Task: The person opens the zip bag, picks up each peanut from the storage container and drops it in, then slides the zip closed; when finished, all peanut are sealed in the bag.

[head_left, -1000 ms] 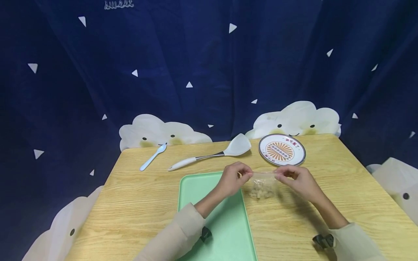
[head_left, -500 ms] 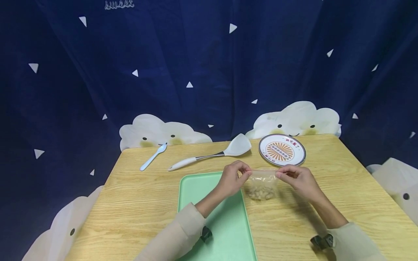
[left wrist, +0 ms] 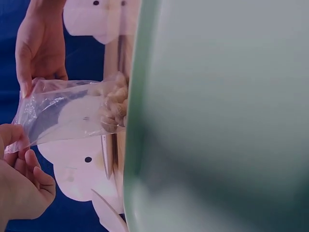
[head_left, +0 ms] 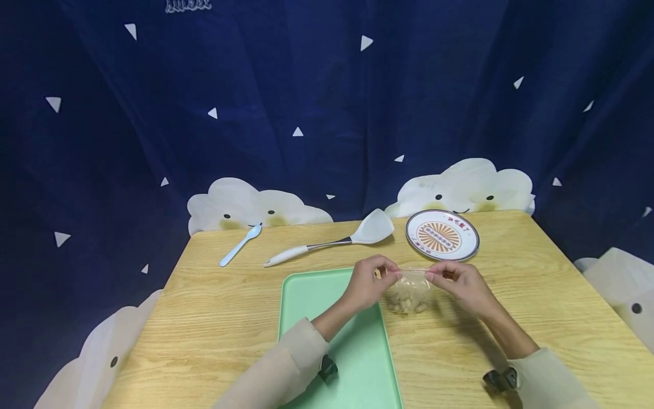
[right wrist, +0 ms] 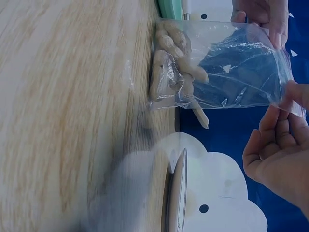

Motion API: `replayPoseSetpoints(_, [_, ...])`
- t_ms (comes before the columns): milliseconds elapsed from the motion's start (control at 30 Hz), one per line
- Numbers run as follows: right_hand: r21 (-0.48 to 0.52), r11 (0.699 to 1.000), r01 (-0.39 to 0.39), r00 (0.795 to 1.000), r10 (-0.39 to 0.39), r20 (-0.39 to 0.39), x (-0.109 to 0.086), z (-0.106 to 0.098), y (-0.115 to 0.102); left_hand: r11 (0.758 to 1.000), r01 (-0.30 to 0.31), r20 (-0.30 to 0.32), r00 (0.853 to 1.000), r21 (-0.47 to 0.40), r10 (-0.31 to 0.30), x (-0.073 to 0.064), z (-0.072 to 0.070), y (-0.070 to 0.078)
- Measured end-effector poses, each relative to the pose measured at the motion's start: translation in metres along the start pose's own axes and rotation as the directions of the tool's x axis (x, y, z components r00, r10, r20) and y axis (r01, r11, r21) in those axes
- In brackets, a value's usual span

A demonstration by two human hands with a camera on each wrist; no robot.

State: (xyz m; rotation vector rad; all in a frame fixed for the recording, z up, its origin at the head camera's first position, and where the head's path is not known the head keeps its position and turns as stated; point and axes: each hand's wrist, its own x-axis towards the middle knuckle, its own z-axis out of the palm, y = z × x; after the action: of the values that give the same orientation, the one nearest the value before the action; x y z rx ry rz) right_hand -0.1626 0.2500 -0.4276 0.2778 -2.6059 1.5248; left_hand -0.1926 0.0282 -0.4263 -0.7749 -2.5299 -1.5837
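Observation:
A clear zip bag (head_left: 410,283) with peanuts (right wrist: 176,53) in their shells at its bottom hangs upright, beside the right edge of the green tray (head_left: 334,352). My left hand (head_left: 367,284) pinches one end of the bag's top edge between thumb and fingers. At the other end of that edge, my right hand (head_left: 467,288) pinches it the same way. A short stretch of the bag's reddish seal line runs between the two hands. In the right wrist view, the peanuts are bunched at the bottom, close over the wooden table (right wrist: 72,116).
Behind the hands, a white spatula (head_left: 374,227) lies across the table's back, left of a round patterned plate (head_left: 467,244). A small light blue spoon (head_left: 240,246) is at the back left. A dark blue curtain (head_left: 327,85) with white clouds hangs beyond the table.
My hands have drawn slightly closer together along the bag's top edge, which has shortened between them. The bag stays over the same spot, its front looking more bulged.

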Motion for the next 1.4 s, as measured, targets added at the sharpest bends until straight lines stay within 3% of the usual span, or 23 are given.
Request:
replayPoseSetpoints(267, [0.000, 1.000, -0.005, 1.000, 0.005, 0.029, 0.002, 0.001, 0.001, 0.993, 0.088, 0.023, 0.996, -0.077, -0.087, 0.004, 0.003, 0.001])
replayPoseSetpoints(400, [0.027, 0.999, 0.040, 0.999, -0.041, 0.033, 0.002, 0.002, 0.000, 0.992, 0.071, 0.048, 0.997, -0.103, -0.066, 0.004, 0.006, 0.003])
replayPoseSetpoints(567, [0.017, 0.997, 0.077, 0.996, -0.078, 0.039, 0.005, 0.004, 0.000, 0.993, 0.050, 0.031, 0.998, -0.109, -0.047, 0.004, 0.009, 0.003])
replayPoseSetpoints(800, [0.030, 0.999, 0.043, 0.997, -0.044, 0.057, 0.006, 0.007, 0.000, 0.991, 0.079, 0.041, 0.996, -0.104, -0.076, 0.006, 0.011, 0.002])
replayPoseSetpoints(1267, [0.058, 0.994, 0.095, 0.990, -0.100, 0.100, 0.008, 0.011, -0.006, 0.993, 0.078, 0.049, 0.996, -0.086, -0.074, 0.007, 0.012, 0.003])
replayPoseSetpoints(1400, [0.042, 0.993, 0.112, 0.987, -0.116, 0.113, 0.009, 0.011, -0.007, 0.996, 0.052, 0.044, 0.998, -0.073, -0.049, 0.008, 0.013, 0.003])
